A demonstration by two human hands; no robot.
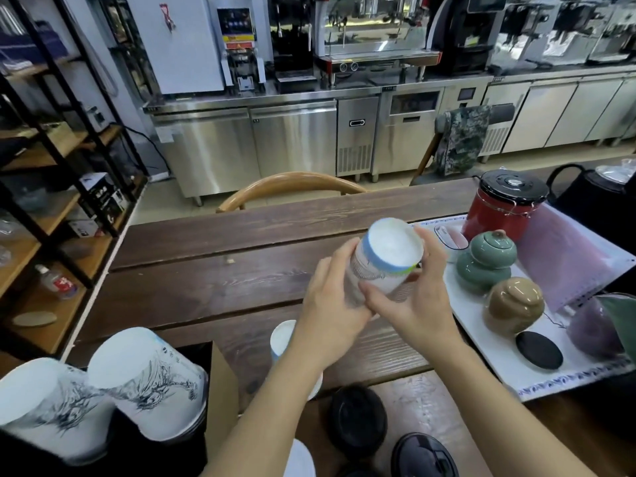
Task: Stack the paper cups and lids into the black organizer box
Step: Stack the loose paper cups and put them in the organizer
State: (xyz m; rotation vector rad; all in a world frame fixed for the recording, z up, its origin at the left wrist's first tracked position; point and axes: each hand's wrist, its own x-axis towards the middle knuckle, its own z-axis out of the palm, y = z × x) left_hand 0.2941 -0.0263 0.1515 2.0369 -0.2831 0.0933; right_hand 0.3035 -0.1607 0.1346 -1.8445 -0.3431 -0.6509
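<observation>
Both hands up over the dark wooden table [206, 277], sharing one paper cup [385, 261]. Cup tilted, open mouth facing away and slightly up, white inside showing, blue band around the rim with a sliver of green at its lower edge. Left hand [332, 313] wrapped around the lower body of the cup, fingers curled closed on it. Right hand [418, 297] cradling from the other side, thumb across the cup's wall, fingers [428, 246] reaching up by the rim. Firmly gripped by both, clear of the tabletop.

Down at the bottom left, two stacks of paper cups [144, 383] with ink-drawn print, lying tilted with white bases toward the camera, sitting in the black organizer box [196, 352]; cardboard flap [223, 387] just beside the box. Another white cup [282, 339] on the table, partly hidden behind the left forearm. Near the bottom edge, black lids [358, 420] on the table between the forearms, one more black lid [425, 457] just beside them under the right forearm.

Off to the right, a white tray [516, 373] with blue edging, carrying a green ceramic jar [485, 265], a brown jar [514, 306], a black saucer [538, 350], a red canister [502, 210] with a black top, and a purple cloth [564, 259]. Wooden chair back [292, 184] across the table, steel counters [292, 139] beyond.
</observation>
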